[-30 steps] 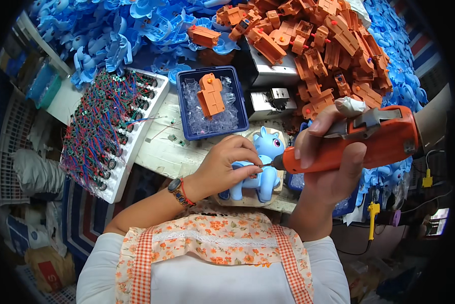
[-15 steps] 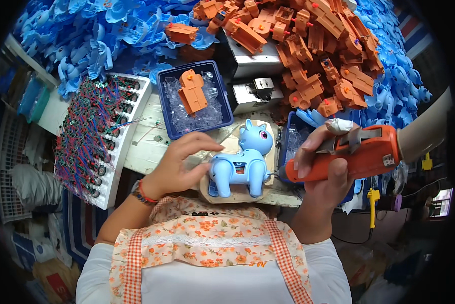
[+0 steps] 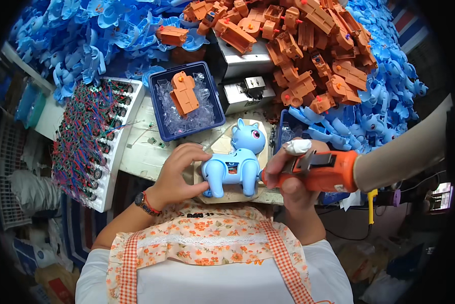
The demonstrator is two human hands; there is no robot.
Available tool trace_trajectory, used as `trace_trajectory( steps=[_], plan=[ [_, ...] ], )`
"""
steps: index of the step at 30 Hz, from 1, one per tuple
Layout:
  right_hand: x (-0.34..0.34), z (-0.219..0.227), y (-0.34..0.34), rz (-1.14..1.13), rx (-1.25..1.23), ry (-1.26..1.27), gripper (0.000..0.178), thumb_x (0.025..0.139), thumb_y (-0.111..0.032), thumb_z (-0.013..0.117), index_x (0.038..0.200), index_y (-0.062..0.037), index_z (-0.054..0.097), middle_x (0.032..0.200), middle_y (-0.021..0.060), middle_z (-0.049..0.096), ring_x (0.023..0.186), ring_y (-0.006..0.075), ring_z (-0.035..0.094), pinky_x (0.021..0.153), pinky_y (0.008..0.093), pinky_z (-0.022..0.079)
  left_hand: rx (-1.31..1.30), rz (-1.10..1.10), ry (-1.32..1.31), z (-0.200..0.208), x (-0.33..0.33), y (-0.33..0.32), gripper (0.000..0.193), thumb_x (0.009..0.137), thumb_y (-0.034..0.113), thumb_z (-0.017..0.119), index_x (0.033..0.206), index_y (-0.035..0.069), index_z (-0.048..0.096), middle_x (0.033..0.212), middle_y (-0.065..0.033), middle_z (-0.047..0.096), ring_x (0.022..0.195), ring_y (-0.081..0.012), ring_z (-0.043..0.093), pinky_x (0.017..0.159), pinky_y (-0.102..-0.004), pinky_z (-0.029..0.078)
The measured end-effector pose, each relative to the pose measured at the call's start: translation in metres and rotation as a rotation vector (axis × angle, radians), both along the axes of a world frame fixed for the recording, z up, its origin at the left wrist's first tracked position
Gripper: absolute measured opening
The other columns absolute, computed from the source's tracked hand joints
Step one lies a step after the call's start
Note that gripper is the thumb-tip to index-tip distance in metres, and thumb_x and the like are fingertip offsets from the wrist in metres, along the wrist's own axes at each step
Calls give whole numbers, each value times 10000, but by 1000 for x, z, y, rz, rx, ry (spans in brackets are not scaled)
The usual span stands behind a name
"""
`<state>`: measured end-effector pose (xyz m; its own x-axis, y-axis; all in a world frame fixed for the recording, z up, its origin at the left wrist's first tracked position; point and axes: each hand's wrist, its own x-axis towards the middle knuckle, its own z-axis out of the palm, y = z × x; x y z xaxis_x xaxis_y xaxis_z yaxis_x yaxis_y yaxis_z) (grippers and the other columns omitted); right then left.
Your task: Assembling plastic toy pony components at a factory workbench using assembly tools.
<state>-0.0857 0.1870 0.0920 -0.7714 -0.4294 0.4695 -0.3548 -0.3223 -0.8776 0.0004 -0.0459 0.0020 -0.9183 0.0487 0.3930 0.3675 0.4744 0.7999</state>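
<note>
Steadying the blue pony figure (image 3: 219, 173) at its rump, the left hand (image 3: 179, 172) holds it between fingers and thumb; the right hand (image 3: 294, 190) grips an orange power driver (image 3: 336, 172). The step looks like screw-driving, which calls for a straight tip next. The pony lies between both hands on a pale board (image 3: 233, 193), chest beside the driver's nose.

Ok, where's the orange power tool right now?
In the head view, the orange power tool is right of centre, gripped in the right hand, just to the right of the blue toy pony.
</note>
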Motion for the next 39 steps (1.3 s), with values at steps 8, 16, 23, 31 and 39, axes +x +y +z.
trace_trajectory(
  steps=[8, 16, 23, 31, 39],
  plan=[
    [-38, 21, -9, 276, -148, -124, 559, 876, -335, 751, 1238, -3, 483, 913, 167, 639, 537, 164, 616, 467, 283, 523, 124, 67, 61, -21, 4, 9, 525, 631, 117, 778, 1133, 57, 635, 1149, -143, 593, 1133, -314, 554, 996, -405, 441],
    [-112, 15, -77, -335, -211, 169, 190, 937, -112, 661, 1056, -21, 545, 847, 77, 643, 556, 123, 572, 528, 273, 480, 189, 46, 88, -30, 2, 14, 533, 644, 121, 792, 1137, 48, 603, 1169, -136, 609, 1220, -328, 543, 1034, -424, 436],
    [-103, 19, -74, -336, -15, 118, 177, 948, -169, 655, 898, -3, 622, 759, 48, 602, 567, 114, 573, 538, 261, 480, 204, 55, 110, -28, 1, 14, 529, 645, 126, 787, 1141, 51, 617, 1167, -157, 592, 1189, -326, 556, 1020, -413, 445],
    [-88, 26, -79, -331, -93, 128, 178, 953, -177, 647, 903, -9, 612, 731, 48, 608, 551, 111, 569, 569, 276, 498, 200, 67, 122, -30, 1, 16, 558, 634, 120, 775, 1163, 41, 619, 1176, -175, 592, 1169, -334, 562, 1007, -408, 453],
    [-109, 15, -76, -412, -100, 132, 199, 950, -191, 663, 893, -9, 609, 755, 54, 607, 550, 121, 561, 546, 274, 476, 194, 85, 128, -30, 3, 18, 644, 641, 122, 773, 1241, 25, 561, 1202, -179, 585, 1158, -338, 566, 996, -399, 465]
  ],
)
